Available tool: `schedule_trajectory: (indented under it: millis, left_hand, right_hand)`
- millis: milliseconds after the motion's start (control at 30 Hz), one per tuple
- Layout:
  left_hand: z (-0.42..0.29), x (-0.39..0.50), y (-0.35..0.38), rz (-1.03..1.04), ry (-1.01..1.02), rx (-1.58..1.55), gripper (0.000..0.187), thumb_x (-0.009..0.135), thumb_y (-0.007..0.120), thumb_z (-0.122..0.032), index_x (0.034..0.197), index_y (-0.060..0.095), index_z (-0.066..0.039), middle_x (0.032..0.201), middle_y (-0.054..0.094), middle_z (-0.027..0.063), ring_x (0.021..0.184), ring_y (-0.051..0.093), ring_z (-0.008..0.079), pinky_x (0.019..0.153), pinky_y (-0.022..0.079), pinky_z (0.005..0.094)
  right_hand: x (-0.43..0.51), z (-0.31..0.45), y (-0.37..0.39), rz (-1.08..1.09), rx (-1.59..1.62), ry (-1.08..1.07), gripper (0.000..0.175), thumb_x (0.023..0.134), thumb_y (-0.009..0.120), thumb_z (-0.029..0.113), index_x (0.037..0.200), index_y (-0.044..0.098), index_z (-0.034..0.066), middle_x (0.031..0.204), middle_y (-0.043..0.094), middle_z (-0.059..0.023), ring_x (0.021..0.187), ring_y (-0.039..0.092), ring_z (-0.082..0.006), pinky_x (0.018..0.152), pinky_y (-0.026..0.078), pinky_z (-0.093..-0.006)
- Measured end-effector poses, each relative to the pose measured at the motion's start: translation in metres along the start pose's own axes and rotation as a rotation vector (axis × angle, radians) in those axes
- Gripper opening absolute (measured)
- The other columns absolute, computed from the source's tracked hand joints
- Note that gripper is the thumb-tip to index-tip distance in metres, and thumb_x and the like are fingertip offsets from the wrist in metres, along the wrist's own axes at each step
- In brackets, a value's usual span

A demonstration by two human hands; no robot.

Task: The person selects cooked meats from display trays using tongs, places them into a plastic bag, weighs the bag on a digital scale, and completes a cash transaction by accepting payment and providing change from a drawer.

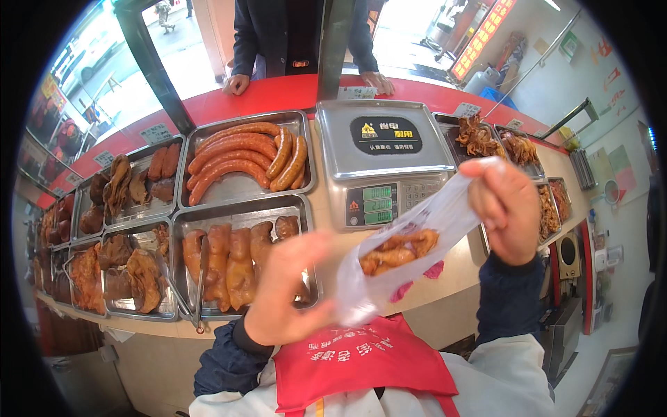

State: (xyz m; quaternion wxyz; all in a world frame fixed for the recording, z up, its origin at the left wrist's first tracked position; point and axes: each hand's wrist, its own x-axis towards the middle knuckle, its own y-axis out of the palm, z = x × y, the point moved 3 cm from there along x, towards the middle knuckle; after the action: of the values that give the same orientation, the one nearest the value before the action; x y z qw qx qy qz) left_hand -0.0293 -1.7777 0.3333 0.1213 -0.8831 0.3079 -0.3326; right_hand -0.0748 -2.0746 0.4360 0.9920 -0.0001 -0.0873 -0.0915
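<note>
My right hand (503, 208) pinches one end of a thin translucent plastic bag (458, 200), which stretches slantwise down to the left in front of me. Inside it lie browned pieces of cooked meat (401, 250), perhaps chicken feet or wings. Blurred by motion, my left hand (286, 294) is beside the bag's lower end with thumb and fingers spread; whether the thumb touches the plastic I cannot tell. Beyond the bag stands a digital weighing scale (385, 140) with a bare steel platform and lit displays.
Steel trays hold sausages (234, 156), braised meat pieces (229, 266) and other cooked meats to the left. Metal tongs (198, 292) rest on a front tray. More trays of shredded food (521, 146) stand right. A person's hand (237, 84) rests on the red ledge (281, 99) across the counter.
</note>
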Motion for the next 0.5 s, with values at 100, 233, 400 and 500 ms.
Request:
schedule_trajectory:
  millis: [100,233,400,500]
  left_hand:
    - [-0.015,0.015,0.042,0.518,0.214,-0.039,0.062,0.072,0.075,-0.008,0.131,0.055,-0.004,0.132,0.056,0.0166,0.128,0.05,0.033,0.112,0.033,0.0484]
    - [-0.01,0.019,0.078,0.579,0.301,0.181,0.036,0.07,0.067,-0.009,0.106,0.065,-0.006,0.089,0.06,0.0066,0.099,0.058,0.0263,0.099,0.041,0.0414]
    - [-0.004,0.027,0.069,0.427,0.322,0.223,0.034,0.067,0.067,-0.007,0.1,0.067,-0.008,0.074,0.053,0.0027,0.079,0.056,0.0232,0.08,0.045,0.0364]
    - [-0.014,0.045,0.061,0.173,0.362,0.227,0.035,0.066,0.071,-0.007,0.1,0.069,-0.008,0.072,0.052,0.004,0.068,0.054,0.0239,0.066,0.042,0.0356]
  right_hand:
    - [-0.021,-0.037,0.004,-0.004,0.042,0.157,0.032,0.102,0.048,0.016,0.109,0.066,-0.0094,0.052,0.041,0.0069,0.047,0.032,-0.0017,0.048,0.025,-0.0195]
    - [-0.039,-0.066,-0.009,-0.081,0.12,0.175,0.03,0.102,0.048,0.014,0.107,0.066,-0.0089,0.053,0.04,0.0079,0.048,0.029,-0.0019,0.05,0.025,-0.0191]
    - [-0.059,-0.074,-0.041,-0.207,0.196,0.118,0.031,0.102,0.045,0.013,0.104,0.067,-0.0089,0.05,0.036,0.0072,0.046,0.03,-0.0036,0.051,0.026,-0.0215]
    - [-0.065,-0.08,-0.047,-0.238,0.228,0.076,0.033,0.103,0.045,0.016,0.107,0.066,-0.0089,0.05,0.037,0.0059,0.047,0.031,-0.0045,0.051,0.028,-0.0224]
